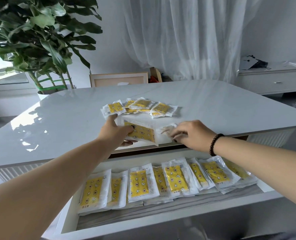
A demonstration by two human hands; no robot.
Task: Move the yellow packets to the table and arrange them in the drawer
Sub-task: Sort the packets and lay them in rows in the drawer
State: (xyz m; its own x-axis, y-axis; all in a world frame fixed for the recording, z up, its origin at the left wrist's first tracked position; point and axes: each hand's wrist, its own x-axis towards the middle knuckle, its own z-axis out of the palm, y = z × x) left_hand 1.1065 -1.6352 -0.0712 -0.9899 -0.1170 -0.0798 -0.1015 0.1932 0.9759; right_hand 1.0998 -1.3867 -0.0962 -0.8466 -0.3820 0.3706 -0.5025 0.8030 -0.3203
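Bench: white glossy top [213, 104], rounded corners, with the drawer pulled out beneath its near edge.
Left hand [115, 131]: grip closed on a yellow packet [140, 133] at the near edge of the bench; thumb on the packet's top face, fingers below it.
Right hand [189, 134]: fingers curled, pinching the clear right end of the same packet; a black bead bracelet [214, 144] sits on the wrist.
Held packet: tilted, yellow panel facing up, lifted slightly off the bench surface.
Loose pile [140, 107]: several yellow packets overlapping one another on the bench, just beyond the hands.
Drawer [119, 227]: open, white walls, grey liner on the floor.
Drawer row [161, 182]: yellow packets laid side by side, overlapping, along the rear part of the drawer, spanning left to right.
Background: potted plant [39, 40] behind the bench at left; white curtain [187, 35] at centre; white sideboard [273, 80] at right.
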